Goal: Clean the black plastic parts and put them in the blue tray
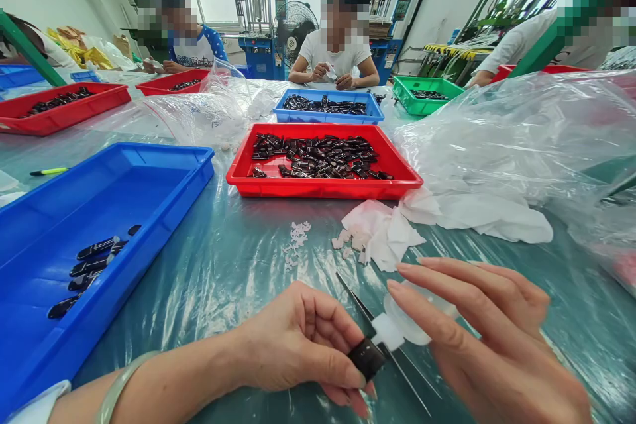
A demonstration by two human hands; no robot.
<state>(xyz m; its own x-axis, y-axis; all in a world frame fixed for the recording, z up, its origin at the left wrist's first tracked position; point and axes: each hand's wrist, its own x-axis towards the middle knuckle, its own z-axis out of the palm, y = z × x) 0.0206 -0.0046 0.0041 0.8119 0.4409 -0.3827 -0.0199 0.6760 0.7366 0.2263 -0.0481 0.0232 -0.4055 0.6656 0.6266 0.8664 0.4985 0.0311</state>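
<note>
At the bottom middle, my left hand [298, 344] pinches a small glossy black piece [366, 359] between thumb and fingers. My right hand [487, 318] is spread out at the right, fingers stretched and apart. Partly behind its fingers lies a translucent white squeeze bottle [405, 308] with a square white neck close to the black piece; whether the fingertips touch it I cannot tell. Metal tweezers [354, 295] lie slantwise on the table, passing beneath the bottle and the black piece.
A blue tray [199, 165] at left holds several black pieces [92, 265]. Ahead stands a red tray [322, 190] heaped with similar pieces. Crumpled tissue [392, 232], pale scraps [298, 235] and clear plastic sheeting [517, 132] lie around. Co-workers [338, 46] sit across the table.
</note>
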